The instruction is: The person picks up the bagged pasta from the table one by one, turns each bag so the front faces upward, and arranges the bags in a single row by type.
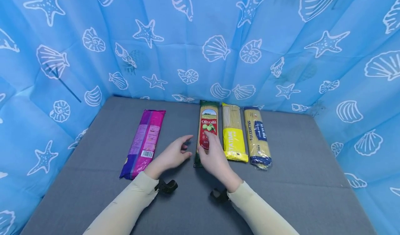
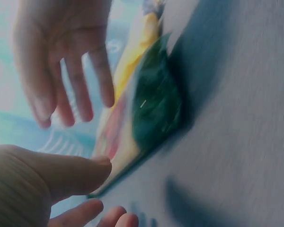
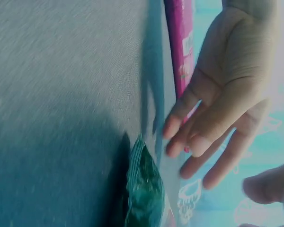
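Observation:
A green-ended spaghetti packet with a red Olivoila label (image 1: 208, 118) lies on the grey table. My right hand (image 1: 215, 158) hovers over its lower right part, fingers loosely extended and gripping nothing. To the packet's left is my left hand (image 1: 173, 155), thumb and fingers apart with nothing between them. The left wrist view has the packet's green end (image 2: 156, 106) beyond both hands. Left of my left hand lies a pink and purple packet (image 1: 145, 141); the right wrist view catches part of it (image 3: 180, 47) behind that hand.
Right of the Olivoila packet lies a yellow-banded pasta packet (image 1: 235, 143), then a blue-banded spaghetti packet (image 1: 257, 134). The grey table (image 1: 297, 193) meets a blue curtain (image 1: 193, 54) with white shells and starfish at the back and sides.

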Motion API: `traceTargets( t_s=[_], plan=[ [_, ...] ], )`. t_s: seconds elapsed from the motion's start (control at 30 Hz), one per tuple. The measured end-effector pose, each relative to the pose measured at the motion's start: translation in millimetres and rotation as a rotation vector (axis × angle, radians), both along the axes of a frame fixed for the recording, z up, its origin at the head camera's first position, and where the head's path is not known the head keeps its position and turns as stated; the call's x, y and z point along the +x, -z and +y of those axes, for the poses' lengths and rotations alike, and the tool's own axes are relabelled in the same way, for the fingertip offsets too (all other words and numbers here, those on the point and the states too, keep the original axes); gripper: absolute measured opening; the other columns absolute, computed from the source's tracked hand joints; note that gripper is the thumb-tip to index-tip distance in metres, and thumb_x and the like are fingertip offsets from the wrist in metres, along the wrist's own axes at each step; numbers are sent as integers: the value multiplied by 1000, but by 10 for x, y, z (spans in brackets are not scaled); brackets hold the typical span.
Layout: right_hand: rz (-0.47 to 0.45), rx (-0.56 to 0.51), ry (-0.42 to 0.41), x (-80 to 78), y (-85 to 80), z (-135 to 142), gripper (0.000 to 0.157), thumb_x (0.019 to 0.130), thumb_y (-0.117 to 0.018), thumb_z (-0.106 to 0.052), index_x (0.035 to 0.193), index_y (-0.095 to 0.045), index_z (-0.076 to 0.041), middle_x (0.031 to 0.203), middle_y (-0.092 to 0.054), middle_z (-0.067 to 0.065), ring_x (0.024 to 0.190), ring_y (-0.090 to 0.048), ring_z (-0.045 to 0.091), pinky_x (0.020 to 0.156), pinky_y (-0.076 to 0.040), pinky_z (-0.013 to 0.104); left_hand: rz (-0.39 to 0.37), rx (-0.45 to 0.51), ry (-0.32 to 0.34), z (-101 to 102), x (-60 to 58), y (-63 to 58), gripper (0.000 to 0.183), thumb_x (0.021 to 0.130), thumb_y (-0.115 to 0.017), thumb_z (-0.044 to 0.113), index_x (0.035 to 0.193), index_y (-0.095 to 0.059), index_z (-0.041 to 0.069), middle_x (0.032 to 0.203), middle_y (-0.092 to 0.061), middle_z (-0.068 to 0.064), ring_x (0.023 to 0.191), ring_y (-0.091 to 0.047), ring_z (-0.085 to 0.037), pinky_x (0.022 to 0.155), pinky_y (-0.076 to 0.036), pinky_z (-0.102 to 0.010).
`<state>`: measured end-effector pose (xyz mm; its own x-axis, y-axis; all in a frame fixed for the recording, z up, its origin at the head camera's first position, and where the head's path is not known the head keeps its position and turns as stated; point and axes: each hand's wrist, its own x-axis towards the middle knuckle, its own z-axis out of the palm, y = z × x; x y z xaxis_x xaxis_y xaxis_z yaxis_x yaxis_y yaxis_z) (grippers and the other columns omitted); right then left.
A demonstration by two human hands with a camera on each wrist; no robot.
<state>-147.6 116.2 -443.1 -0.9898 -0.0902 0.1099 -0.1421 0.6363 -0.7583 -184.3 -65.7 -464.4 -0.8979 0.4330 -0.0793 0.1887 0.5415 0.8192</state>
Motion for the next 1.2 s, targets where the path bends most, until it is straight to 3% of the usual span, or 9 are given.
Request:
traceTargets(
  t_s=[0.27,0.57,0.83,1.0,1.2],
  plan=[
    [-61,-240,-53,18,57,-161,64,94,-64,-22,148,-31,-10,140,-44,11,118,-52,28,92,-50,40,92,-40,-105,-452,-42,-166,65,90,-68,9,148,-38,11,143,-45,-14,117,-53,-32,90,-49,-47],
    [-234,-419,-118,21,172,-543,69,95,-63,-29,150,-27,-8,139,-45,19,118,-53,30,89,-50,42,122,-117,-214,-885,-88,-217,69,90,-69,18,149,-35,10,143,-41,-20,123,-48,-39,94,-45,-55],
    [-381,-578,-120,13,283,-848,73,94,-65,-25,151,-24,-5,137,-46,19,110,-58,23,81,-54,35,99,-177,-277,-1185,-171,-206,70,91,-68,22,150,-32,6,143,-38,-25,126,-43,-43,97,-40,-60],
    [-438,-643,-132,35,299,-992,74,93,-67,-24,150,-25,-4,135,-48,20,108,-60,22,83,-54,35,36,-215,-315,-1334,-208,-150,74,93,-66,29,152,-27,5,148,-32,-27,133,-33,-46,100,-33,-64],
    [-509,-731,-153,39,335,-1111,75,91,-69,-20,150,-24,-2,130,-53,19,105,-62,22,84,-54,35,-40,-256,-316,-1404,-239,-81,78,93,-65,35,152,-25,4,146,-30,-30,130,-34,-48,96,-37,-65]
  ],
)
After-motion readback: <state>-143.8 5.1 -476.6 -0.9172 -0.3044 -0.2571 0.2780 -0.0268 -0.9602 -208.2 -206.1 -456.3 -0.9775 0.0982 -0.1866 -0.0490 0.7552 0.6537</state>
